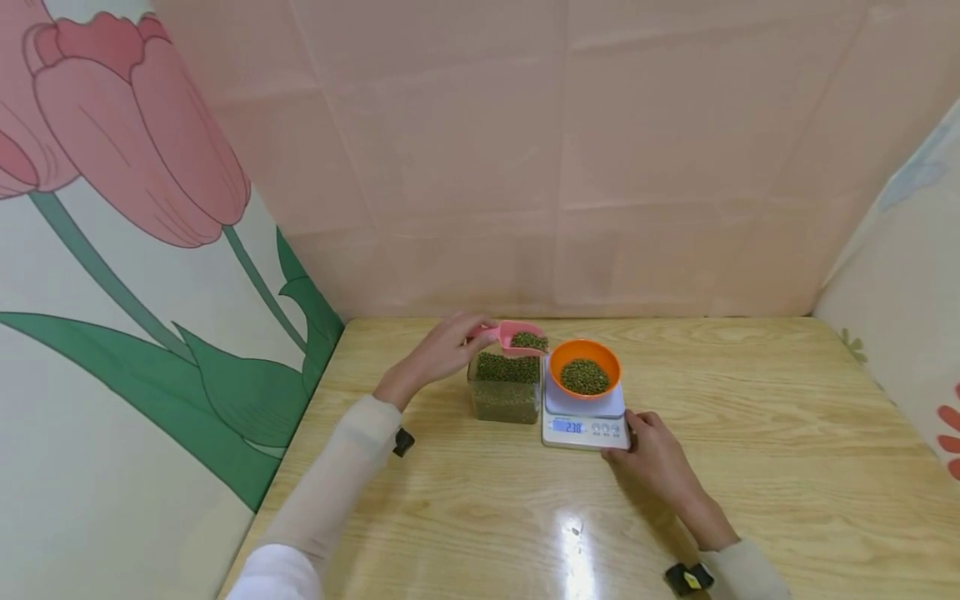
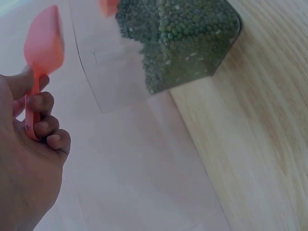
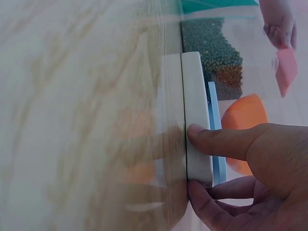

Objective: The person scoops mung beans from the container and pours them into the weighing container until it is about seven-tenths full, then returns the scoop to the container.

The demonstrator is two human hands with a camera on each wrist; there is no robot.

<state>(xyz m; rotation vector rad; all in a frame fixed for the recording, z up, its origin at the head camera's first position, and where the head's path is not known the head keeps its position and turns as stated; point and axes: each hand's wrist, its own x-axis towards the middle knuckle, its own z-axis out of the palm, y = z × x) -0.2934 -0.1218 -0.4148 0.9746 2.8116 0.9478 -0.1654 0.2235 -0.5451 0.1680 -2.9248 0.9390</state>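
The pink plastic scoop (image 1: 507,335), loaded with small green beans (image 1: 530,340), was positioned above the clear rectangular bean container (image 1: 506,403), beside the round orange bowl (image 1: 586,347). The left hand (image 1: 448,347) had its fingers curled around the scoop handle. The bowl, part-filled with beans, rested on the white digital scale (image 1: 586,435); the right hand (image 1: 662,457) pinched its near right corner. The light wood-grain tabletop (image 1: 750,417) supported scale and container.
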